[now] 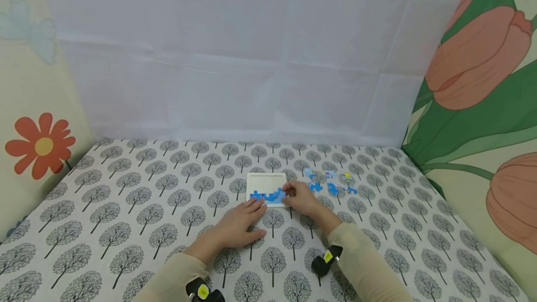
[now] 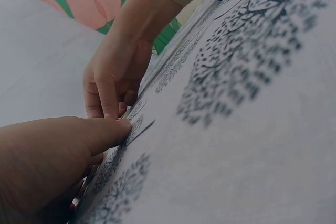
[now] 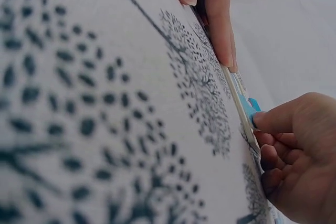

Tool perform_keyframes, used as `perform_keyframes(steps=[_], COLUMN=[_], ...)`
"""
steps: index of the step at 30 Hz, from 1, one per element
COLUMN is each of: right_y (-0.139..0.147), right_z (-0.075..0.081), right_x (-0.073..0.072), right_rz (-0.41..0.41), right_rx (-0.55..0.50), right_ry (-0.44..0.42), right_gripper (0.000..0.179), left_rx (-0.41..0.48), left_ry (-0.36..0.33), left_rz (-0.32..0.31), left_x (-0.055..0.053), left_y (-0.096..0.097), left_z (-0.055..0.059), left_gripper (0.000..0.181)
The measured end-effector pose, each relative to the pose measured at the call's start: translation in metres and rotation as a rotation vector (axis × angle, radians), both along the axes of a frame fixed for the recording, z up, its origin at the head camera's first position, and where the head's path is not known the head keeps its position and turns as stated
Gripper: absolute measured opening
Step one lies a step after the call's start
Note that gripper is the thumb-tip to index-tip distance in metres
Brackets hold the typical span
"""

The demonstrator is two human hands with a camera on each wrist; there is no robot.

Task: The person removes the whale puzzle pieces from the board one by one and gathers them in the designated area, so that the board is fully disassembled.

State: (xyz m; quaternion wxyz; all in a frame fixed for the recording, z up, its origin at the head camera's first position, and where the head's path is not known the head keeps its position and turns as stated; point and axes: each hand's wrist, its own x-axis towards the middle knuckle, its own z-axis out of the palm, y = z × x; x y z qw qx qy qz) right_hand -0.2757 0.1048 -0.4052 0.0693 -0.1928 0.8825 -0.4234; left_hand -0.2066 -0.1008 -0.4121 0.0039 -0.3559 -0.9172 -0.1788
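Note:
A white puzzle frame (image 1: 266,177) lies on the tablecloth, its lower part filled with blue jigsaw pieces (image 1: 270,196). My left hand (image 1: 237,225) lies with fingers extended, the fingertips resting on the frame's lower left corner. At the lower right side of the frame, my right hand (image 1: 303,198) pinches a blue puzzle piece (image 3: 254,106) between thumb and index finger. In the right wrist view the thumb is on that piece, right by the frame's rim; the hand hides part of it. The left wrist view shows both hands close together, the frame mostly hidden.
Several loose puzzle pieces (image 1: 333,188) lie to the right of the frame, blue ones in front and lighter ones behind. A tree-patterned cloth (image 1: 168,227) covers the table. Behind it hangs a white sheet (image 1: 235,59).

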Motion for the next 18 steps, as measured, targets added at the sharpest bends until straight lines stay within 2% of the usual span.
perform_keyframes(steps=[5,12,18], right_y=[0.0014,0.0026,0.0018], right_z=[0.0009,0.0033,0.0021], right_x=[0.0006,0.0023,0.0019], right_rz=[0.020,0.045,0.030], right_rx=[-0.010,0.029,0.057], right_ry=[0.001,0.026,0.031], right_gripper=[0.020,0.027,0.028], left_rx=[-0.001,-0.002,0.002], left_ry=[-0.001,0.000,0.007], left_rz=[0.000,0.000,-0.006], left_x=[0.0001,0.0002,0.0006], left_y=[0.0003,0.0003,0.0001], left_z=[0.0009,0.0014,0.0011], left_gripper=[0.060,0.060,0.059])
